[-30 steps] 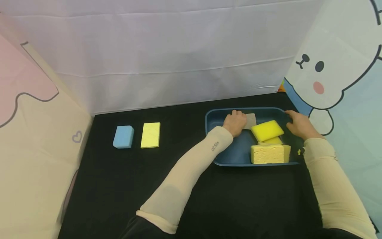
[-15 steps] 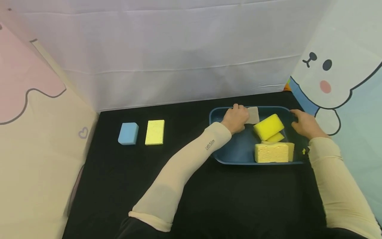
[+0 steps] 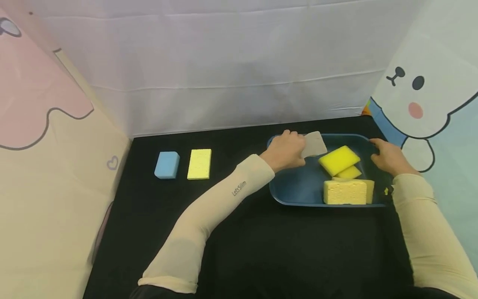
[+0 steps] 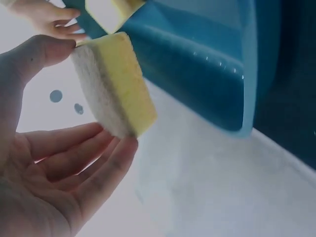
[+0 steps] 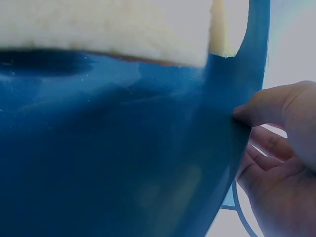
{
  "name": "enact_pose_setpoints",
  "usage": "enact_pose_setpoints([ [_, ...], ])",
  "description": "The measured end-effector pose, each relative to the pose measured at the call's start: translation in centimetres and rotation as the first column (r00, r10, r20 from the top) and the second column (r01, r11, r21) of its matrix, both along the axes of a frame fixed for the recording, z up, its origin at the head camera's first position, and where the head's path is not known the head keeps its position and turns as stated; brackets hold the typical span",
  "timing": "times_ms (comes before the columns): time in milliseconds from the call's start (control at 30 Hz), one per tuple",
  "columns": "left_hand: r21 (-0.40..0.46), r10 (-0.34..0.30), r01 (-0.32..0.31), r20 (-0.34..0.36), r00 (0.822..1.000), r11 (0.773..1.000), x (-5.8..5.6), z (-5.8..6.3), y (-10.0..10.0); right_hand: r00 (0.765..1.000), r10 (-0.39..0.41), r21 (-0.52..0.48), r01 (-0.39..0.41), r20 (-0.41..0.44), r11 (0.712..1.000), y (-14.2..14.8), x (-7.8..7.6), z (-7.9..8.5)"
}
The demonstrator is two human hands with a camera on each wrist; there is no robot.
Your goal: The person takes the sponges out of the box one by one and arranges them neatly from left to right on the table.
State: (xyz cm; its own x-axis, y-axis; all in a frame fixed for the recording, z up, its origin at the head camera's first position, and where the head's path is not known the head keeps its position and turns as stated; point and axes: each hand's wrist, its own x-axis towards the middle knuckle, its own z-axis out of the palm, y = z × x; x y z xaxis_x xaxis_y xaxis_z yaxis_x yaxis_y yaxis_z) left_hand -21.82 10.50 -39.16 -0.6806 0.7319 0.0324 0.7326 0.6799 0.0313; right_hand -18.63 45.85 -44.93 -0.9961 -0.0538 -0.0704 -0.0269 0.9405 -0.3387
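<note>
My left hand (image 3: 285, 150) holds a sponge (image 4: 116, 84) between thumb and fingertips, over the back left part of a blue tray (image 3: 295, 189). This sponge has yellow foam on one side and a pale grey layer on the other; in the head view its grey face shows, tilted. With thumb inside and fingers outside, my right hand (image 5: 281, 148) pinches the tray's right rim. Inside the tray, a bright yellow sponge (image 3: 340, 160) leans over another yellow one (image 3: 349, 172). A thick pale yellow sponge (image 3: 345, 192) stands at the front, with another (image 3: 370, 191) partly hidden behind it.
On the black table (image 3: 239, 249), left of the tray, lie a blue sponge (image 3: 167, 165) and a flat pale yellow sponge (image 3: 199, 164). A small yellow scrap (image 3: 386, 191) shows near the tray's front right corner. White cloth (image 3: 224, 83) hangs behind the table.
My left hand has drawn the grey-and-yellow sponge leftward relative to the tray and tilted it. The right hand keeps its place on the rim. The head view has turned slightly left.
</note>
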Motion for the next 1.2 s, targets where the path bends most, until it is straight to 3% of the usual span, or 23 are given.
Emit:
enact_pose_setpoints([
  [233, 0.017, 0.063, -0.063, 0.015, 0.998, 0.998, 1.2, 1.2, -3.1, 1.000, -0.001, 0.002, 0.002, -0.008, 1.000, 0.4, 0.0, 0.0],
  [500, 0.162, 0.200, -0.186, -0.075, 0.977, 0.969, 2.5, 1.6, -6.0, 0.999, -0.026, -0.005, 0.026, 0.023, 1.000, 0.8, 0.1, 0.3],
  [867, 0.184, 0.315, -0.288, -0.144, 0.938, 0.940, 2.2, 0.2, -8.9, 0.999, -0.029, 0.010, 0.029, 0.038, 1.000, 1.3, 0.4, 0.4],
  [1200, 0.148, 0.429, -0.419, -0.040, 0.903, 0.896, 1.2, -1.9, -11.5, 0.998, -0.047, 0.004, 0.047, 0.048, 0.999, 1.1, 0.8, 0.5],
])
